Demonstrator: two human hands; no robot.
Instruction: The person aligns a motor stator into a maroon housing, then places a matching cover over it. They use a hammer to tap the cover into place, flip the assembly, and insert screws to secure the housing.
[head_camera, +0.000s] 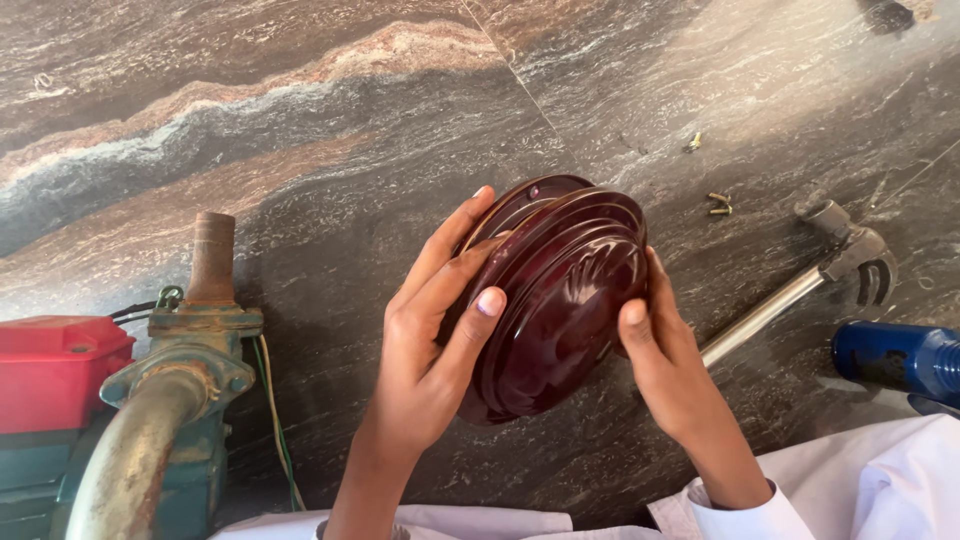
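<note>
Hands gripped a dark maroon domed cover (555, 300) from both sides, holding it tilted above the stone floor (350, 150). Left hand (430, 340) wrapped its near edge, thumb pressed on the ribbed face; right hand (665, 350) clasped the far rim. It looked like an inspection step (the cover being held for a look), and any further turning would call for a firm two-sided grip. Small brass screws (718, 204) and a metal-handled tool (800, 290) lay near; a rusty green pump (180, 400) stood well apart.
</note>
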